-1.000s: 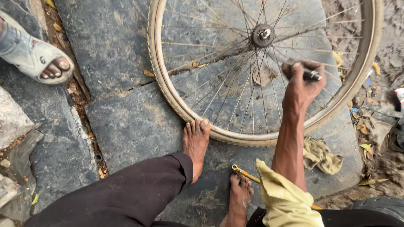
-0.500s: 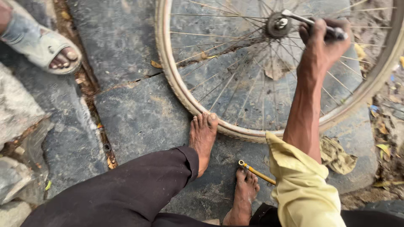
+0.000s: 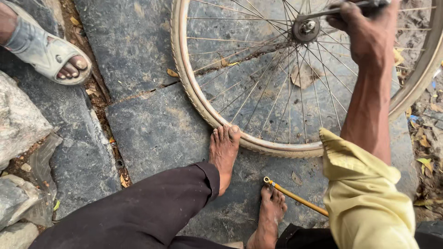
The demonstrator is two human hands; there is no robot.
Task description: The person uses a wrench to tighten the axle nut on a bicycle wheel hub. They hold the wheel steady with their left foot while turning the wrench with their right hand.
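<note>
Head view, single frame. Bicycle wheel (image 3: pixel 258 92) lies flat on dark stone slabs (image 3: pixel 152 133), filling the upper right of the frame; part of the rim runs out past the top and right edges. Hub (image 3: pixel 307 26) sits near the top edge, right of centre, spokes radiating from it.

Right hand (image 3: pixel 364 27) at top right, arm coming up from a rolled yellow sleeve (image 3: pixel 364 193) at lower right. Grip: fingers curled tight around the handle of a metal wrench (image 3: pixel 323 13), whose other end meets the hub. The handle end is cut off by the top edge, so the tool's type is probably a spanner, not certain.

Left hand: not in the frame.

Person's left bare foot (image 3: pixel 224 154) at centre, toes touching the near side of the tyre. Right bare foot (image 3: pixel 270 214) at lower centre, clear of the wheel. A thin yellow rod (image 3: pixel 295 197) with a small ring end lies on the slab just beside the right foot's toes, running toward the sleeve. Dark trouser leg (image 3: pixel 138 212) crosses the lower left.

Upper left corner: another person's foot in a grey sandal (image 3: pixel 44 50). Rough pale stones (image 3: pixel 20 120) along the left edge; dry leaves (image 3: pixel 427 138) at the right edge.
</note>
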